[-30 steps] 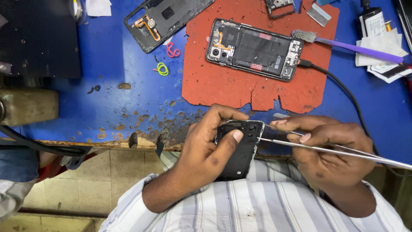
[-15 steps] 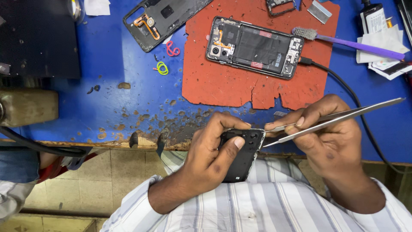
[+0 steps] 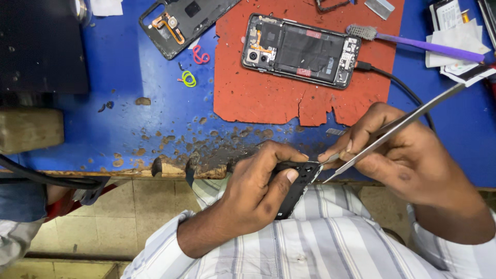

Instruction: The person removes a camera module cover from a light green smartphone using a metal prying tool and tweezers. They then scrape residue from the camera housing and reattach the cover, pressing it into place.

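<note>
Black phone frame (image 3: 298, 182), tilted, partly hidden.

One camera only, worn on the person's head, looking almost straight down. It sits close over both hands at the near edge of the blue workbench (image 3: 129, 103), whose far side runs off the frame's top.

Hands: two, left hand (image 3: 253, 191) and right hand (image 3: 408, 155)
Metal tweezers (image 3: 398, 126): one
Black phone back covers: two, held one (image 3: 297, 188), lying one (image 3: 181, 20)
Opened phones (image 3: 302, 50): one
Purple brushes (image 3: 418, 44): one
Small loops: two, pink (image 3: 200, 55), green (image 3: 188, 78)
Red mats (image 3: 268, 98): one
</note>
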`<state>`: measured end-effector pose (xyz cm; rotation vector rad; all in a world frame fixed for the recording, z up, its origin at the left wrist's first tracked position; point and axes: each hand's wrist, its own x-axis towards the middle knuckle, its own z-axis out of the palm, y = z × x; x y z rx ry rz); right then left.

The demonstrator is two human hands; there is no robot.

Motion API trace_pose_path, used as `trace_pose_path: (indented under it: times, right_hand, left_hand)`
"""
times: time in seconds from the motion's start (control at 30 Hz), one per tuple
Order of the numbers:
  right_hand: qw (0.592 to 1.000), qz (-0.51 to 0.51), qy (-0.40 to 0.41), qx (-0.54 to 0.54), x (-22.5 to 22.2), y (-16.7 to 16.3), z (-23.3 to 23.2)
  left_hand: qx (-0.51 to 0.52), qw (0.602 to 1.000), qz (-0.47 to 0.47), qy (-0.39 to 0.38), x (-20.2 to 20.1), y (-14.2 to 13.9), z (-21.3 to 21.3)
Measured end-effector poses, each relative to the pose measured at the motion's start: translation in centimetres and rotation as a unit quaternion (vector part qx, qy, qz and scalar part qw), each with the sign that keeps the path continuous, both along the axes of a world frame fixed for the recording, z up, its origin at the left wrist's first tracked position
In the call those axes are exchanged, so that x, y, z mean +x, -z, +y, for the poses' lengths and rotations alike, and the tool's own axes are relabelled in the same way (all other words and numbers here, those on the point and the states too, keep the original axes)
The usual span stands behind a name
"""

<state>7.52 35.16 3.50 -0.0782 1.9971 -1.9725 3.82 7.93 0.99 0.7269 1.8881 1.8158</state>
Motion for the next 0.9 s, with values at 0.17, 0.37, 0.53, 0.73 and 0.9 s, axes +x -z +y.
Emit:
trace_pose_path:
  times: [0.17, 0.37, 0.53, 0.73, 0.9]
  right_hand:
    - [0.999, -0.02, -0.039, 0.01, -0.7, 0.1, 0.5]
    - [0.998, -0.027, -0.051, 0.013, -0.7, 0.9, 0.9]
    - [0.997, -0.062, -0.044, 0.018, -0.9, 0.9, 0.8]
    - [0.997, -0.048, -0.058, -0.003, -1.8, 0.4, 1.0]
    - [0.998, -0.018, 0.017, -0.056, -1.9, 0.5, 0.7]
  left_hand:
    - [0.006, 1.0, 0.005, -0.004, 0.2, -0.1, 0.2]
    - [-0.009, 1.0, -0.01, -0.008, 0.2, -0.1, 0.5]
    - [-0.019, 0.999, -0.025, -0.003, 0.2, -0.1, 0.6]
    - [-0.031, 0.997, -0.073, -0.003, -0.4, -0.3, 0.8]
    - [-0.049, 0.995, -0.076, -0.034, -1.3, -0.3, 0.7]
